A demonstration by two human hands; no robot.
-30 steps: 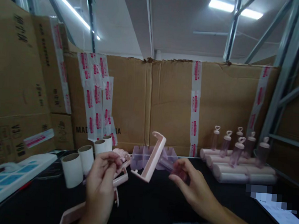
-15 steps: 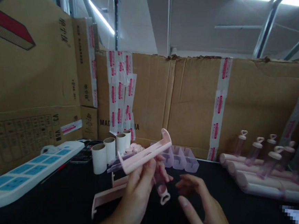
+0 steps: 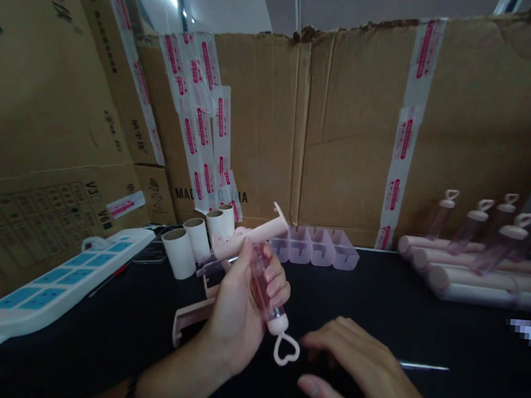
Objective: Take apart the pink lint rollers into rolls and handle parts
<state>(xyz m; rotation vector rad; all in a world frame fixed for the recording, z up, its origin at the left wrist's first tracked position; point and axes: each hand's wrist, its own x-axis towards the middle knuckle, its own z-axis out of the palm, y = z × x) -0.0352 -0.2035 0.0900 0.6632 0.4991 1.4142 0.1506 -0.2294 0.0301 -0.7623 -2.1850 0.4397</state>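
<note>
My left hand (image 3: 242, 314) is wrapped round a clear pink tube (image 3: 261, 278). A pink heart-shaped loop (image 3: 287, 350) hangs at the tube's lower end. Across its upper end lies a long pink holder piece (image 3: 251, 236), with my thumb against it. My right hand (image 3: 348, 365) is just right of the heart loop, thumb and fingers apart, holding nothing. Behind my left wrist, more pink bracket pieces (image 3: 192, 316) lie on the black table.
White cardboard tubes (image 3: 178, 253) stand at the back left beside a white power strip (image 3: 66, 275). A lilac compartment tray (image 3: 321, 249) sits against the cardboard wall (image 3: 348, 138). Several pink rolls (image 3: 461, 280) and heart-topped tubes (image 3: 472, 224) are at right. A thin rod (image 3: 424, 366) lies near my right hand.
The view has tipped downward. My left hand has turned, so the tube and heart loop show more fully and the holder piece sits lower in view. My right hand remains apart from them.
</note>
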